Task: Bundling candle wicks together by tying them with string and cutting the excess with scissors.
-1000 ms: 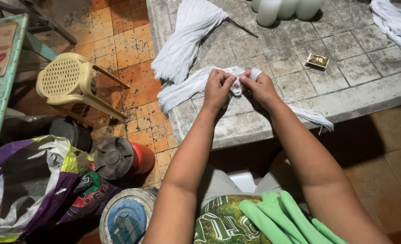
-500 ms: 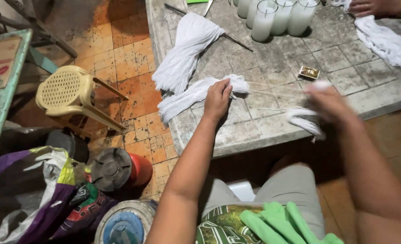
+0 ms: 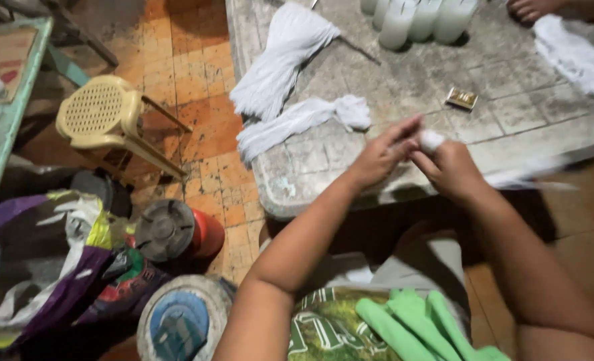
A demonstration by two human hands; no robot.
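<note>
On the grey tiled surface [image 3: 511, 113] I see white candles in glasses [image 3: 417, 17] at the far edge and a small matchbox [image 3: 461, 98]. Down on the orange floor tiles [image 3: 190, 73] stand a cream plastic chair [image 3: 103, 120], a red container with a grey lid [image 3: 176, 232] and a purple sack [image 3: 43, 267].

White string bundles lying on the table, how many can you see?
3: one fanned bundle at the table's left edge, one twisted bundle just below it, one pile far right. More may lie out of view.
</note>
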